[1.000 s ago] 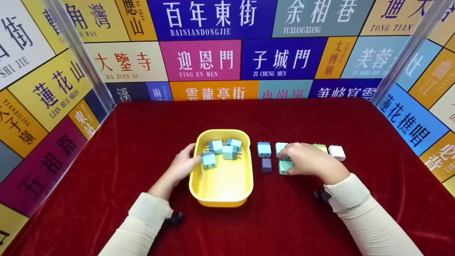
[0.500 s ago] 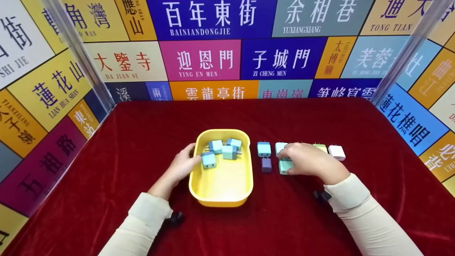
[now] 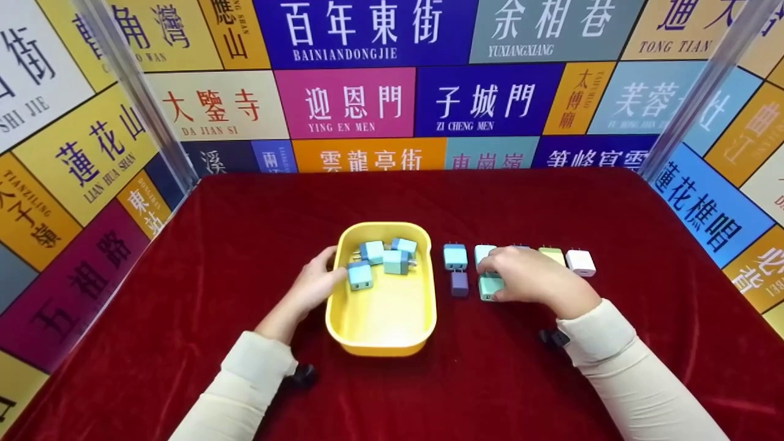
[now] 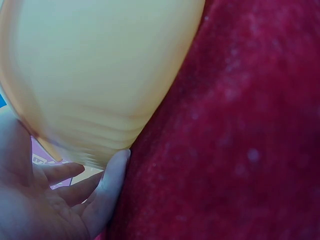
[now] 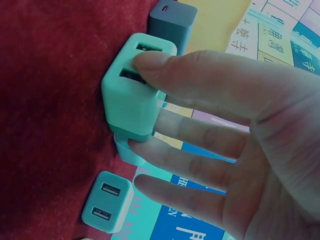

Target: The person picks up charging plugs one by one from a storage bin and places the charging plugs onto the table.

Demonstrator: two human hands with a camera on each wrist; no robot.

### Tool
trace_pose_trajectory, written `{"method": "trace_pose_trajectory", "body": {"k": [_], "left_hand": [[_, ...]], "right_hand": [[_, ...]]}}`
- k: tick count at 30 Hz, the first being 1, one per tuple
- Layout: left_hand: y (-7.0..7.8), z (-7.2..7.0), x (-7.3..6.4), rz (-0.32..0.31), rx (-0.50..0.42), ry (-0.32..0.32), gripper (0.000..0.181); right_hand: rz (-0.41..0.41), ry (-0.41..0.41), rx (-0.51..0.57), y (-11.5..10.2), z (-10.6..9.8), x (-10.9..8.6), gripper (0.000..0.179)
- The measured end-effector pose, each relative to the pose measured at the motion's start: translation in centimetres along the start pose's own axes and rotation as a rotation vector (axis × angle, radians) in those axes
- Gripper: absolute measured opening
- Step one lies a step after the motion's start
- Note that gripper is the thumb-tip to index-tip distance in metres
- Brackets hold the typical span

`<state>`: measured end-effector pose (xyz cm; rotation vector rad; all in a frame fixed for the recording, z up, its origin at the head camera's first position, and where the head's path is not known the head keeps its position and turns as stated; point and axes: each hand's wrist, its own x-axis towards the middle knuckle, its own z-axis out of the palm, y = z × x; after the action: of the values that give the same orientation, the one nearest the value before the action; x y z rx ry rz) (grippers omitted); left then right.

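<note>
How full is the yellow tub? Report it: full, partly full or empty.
Partly full: four blue chargers lie toward the far end of the yellow tub; its near floor is bare.

Head view bright, pale sheen inside yellow bin (image 3: 383, 315); wrist views dimmer, bluish; left-wrist cloth (image 4: 245, 125) blurred.

A dark red cloth (image 3: 496, 392) spreads below, faintly creased. Colourful signs (image 3: 548, 33) with Chinese characters line its back and both sides, a pink sign (image 3: 353, 116) beside a blue sign (image 3: 490, 116). Clear posts (image 3: 144, 98) stand at the far corners.
</note>
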<state>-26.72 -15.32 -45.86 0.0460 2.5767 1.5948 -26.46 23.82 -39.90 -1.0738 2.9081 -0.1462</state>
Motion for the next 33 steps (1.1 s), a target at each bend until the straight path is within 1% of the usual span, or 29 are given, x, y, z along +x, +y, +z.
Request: {"method": "trace_pose_trajectory", "body": {"k": [14, 21, 33], "left_hand": [[-0.08, -0.03, -0.03, 0.005, 0.008, 0.008, 0.066], [-0.08, 0.02, -0.02, 0.003, -0.013, 0.003, 0.066], [-0.01, 0.02, -0.02, 0.0, -0.008, -0.001, 0.067]], "right_hand": [[-0.008, 0.0, 0.009, 0.17, 0.06, 0.16, 0.031], [-0.038, 0.024, 0.014, 0.11, -0.09, -0.05, 0.031], [-0.01, 0.01, 0.03, -0.02, -0.21, -0.08, 0.033]]}}
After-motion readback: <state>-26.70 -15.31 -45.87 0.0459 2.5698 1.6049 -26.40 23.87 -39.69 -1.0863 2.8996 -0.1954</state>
